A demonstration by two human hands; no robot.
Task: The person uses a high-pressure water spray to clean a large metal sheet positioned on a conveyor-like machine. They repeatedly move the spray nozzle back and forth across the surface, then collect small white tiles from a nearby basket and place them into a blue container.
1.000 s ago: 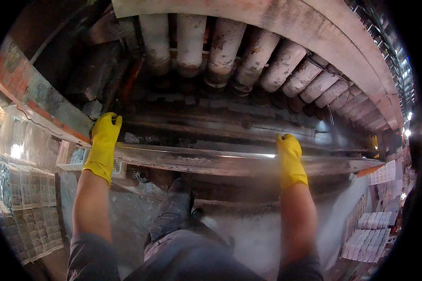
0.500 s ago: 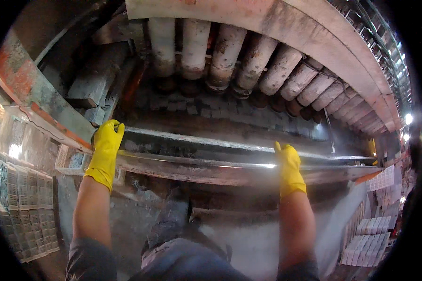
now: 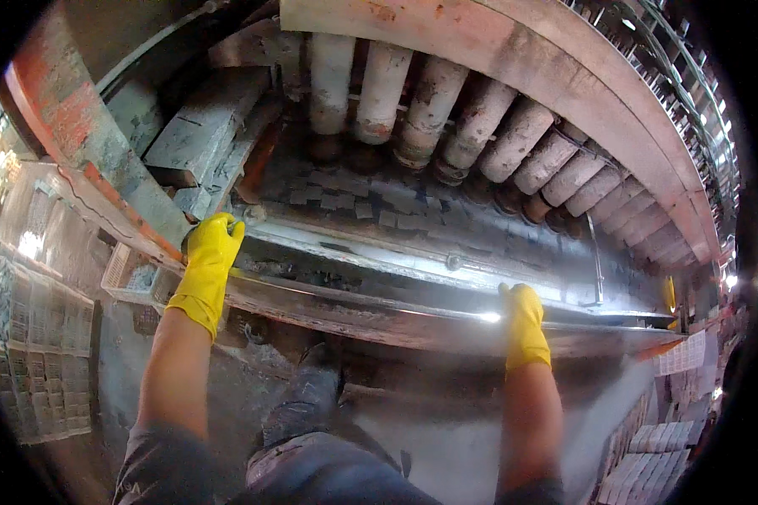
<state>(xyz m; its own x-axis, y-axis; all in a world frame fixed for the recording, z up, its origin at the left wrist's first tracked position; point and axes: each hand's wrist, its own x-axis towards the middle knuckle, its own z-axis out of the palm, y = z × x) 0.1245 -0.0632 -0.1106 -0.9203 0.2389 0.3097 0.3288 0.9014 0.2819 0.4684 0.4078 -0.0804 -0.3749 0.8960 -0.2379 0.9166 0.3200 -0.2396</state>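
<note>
Both my left hand [image 3: 213, 252] and right hand [image 3: 525, 326], fingers curled, are by the long pale bar [image 3: 370, 256] beyond the front rail [image 3: 345, 316]; I can't tell whether they grip. Probably I'm steadying it; the next move calls for even hands.

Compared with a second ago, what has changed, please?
The view turned, the scene shifting right and down. The long rail looks paler, with more grey pieces visible behind. The left hand and right hand stay near the front ledge; no grip visibly changed.

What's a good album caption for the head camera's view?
Yellow-gloved left hand and right hand beside a long pale bar, before a row of thick cylinders.
</note>
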